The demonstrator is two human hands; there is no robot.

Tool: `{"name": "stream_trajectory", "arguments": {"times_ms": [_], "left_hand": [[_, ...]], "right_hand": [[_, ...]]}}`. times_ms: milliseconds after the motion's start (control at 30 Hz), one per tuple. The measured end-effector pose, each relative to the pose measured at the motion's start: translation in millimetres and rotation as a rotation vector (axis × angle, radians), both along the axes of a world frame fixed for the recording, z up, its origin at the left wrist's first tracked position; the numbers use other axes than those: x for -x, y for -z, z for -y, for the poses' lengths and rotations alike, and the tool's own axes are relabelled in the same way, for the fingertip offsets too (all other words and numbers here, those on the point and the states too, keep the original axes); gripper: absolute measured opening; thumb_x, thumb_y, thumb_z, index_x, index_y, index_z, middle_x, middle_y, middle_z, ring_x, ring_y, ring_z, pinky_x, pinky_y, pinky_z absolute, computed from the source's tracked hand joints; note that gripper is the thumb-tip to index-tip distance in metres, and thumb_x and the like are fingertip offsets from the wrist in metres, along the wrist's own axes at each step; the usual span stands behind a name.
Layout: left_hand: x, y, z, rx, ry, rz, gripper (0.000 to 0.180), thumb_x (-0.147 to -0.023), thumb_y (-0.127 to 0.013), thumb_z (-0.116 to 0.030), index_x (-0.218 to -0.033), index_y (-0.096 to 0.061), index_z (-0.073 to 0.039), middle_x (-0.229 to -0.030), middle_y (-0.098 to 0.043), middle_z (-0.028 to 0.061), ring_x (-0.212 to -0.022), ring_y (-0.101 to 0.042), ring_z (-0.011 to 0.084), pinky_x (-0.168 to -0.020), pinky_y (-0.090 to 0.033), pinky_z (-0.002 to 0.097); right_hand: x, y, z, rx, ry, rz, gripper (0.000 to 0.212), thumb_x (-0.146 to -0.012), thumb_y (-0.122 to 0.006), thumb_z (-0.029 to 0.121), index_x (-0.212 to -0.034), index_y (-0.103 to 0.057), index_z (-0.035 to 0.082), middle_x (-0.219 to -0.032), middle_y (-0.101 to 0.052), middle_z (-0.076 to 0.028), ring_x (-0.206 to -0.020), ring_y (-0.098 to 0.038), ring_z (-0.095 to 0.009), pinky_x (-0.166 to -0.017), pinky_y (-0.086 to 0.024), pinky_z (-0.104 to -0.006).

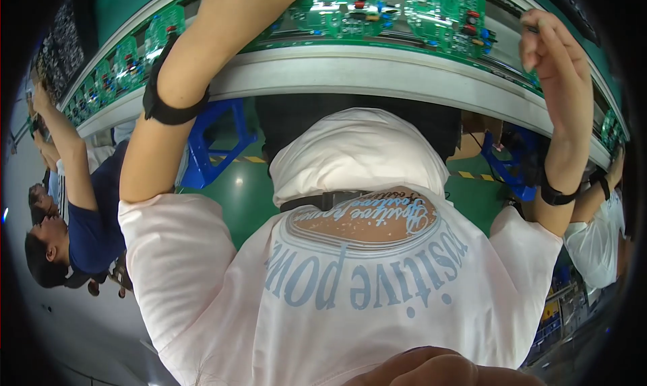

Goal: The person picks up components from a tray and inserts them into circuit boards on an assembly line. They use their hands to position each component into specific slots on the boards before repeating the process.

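Along a conveyor line at the top of the view lie green circuit boards with red, blue and black parts on them. My left hand [253, 5] reaches over the line, next to one circuit board [330, 12]; its fingers run past the upper edge, so their grip is hidden. Right of a second circuit board [438, 15], my right hand [556, 52] is raised with curled fingers. A tiny dark piece shows at its fingertips, too small to name. Each of my wrists wears a black band.
The conveyor's pale metal rail [317, 69] runs between my body and the boards. Blue stools [216, 143] stand beneath it on the green floor. Co-workers sit along the line, one in a dark blue shirt [101, 231] at left, another in white [596, 244] at right.
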State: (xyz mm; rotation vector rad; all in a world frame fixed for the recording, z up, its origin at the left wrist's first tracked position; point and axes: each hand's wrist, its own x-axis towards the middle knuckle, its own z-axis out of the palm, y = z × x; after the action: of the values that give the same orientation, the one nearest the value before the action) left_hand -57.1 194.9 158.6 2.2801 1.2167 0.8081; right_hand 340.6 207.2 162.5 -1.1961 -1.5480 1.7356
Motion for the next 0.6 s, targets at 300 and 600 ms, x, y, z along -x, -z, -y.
{"name": "stream_trajectory", "arguments": {"times_ms": [300,600], "left_hand": [[-14.7,-7.9,10.8,0.024,-0.094,-0.112,0.007,-0.089,-0.074,-0.003,-0.094,-0.070,0.000,-0.094,-0.064,0.0118,-0.084,-0.065,0.0283,-0.071,-0.054,0.0348],[22.0,16.7,7.0,0.009,-0.108,-0.293,0.014,-0.095,-0.071,-0.010,-0.108,-0.072,-0.003,-0.096,-0.073,0.0125,-0.083,-0.072,0.0274,-0.071,-0.056,0.0346]], "right_hand": [[15.0,-1.3,9.0,0.013,-0.030,-0.130,0.034,-0.110,-0.051,0.021,-0.130,-0.063,-0.004,-0.106,-0.071,-0.007,-0.093,-0.067,-0.013,-0.086,-0.051,-0.0251],[22.2,-8.8,24.6,-0.215,0.005,0.148,0.026,-0.106,-0.056,0.004,-0.128,-0.062,-0.008,-0.112,-0.074,-0.017,-0.104,-0.075,-0.024,-0.092,-0.059,-0.0307]]}}
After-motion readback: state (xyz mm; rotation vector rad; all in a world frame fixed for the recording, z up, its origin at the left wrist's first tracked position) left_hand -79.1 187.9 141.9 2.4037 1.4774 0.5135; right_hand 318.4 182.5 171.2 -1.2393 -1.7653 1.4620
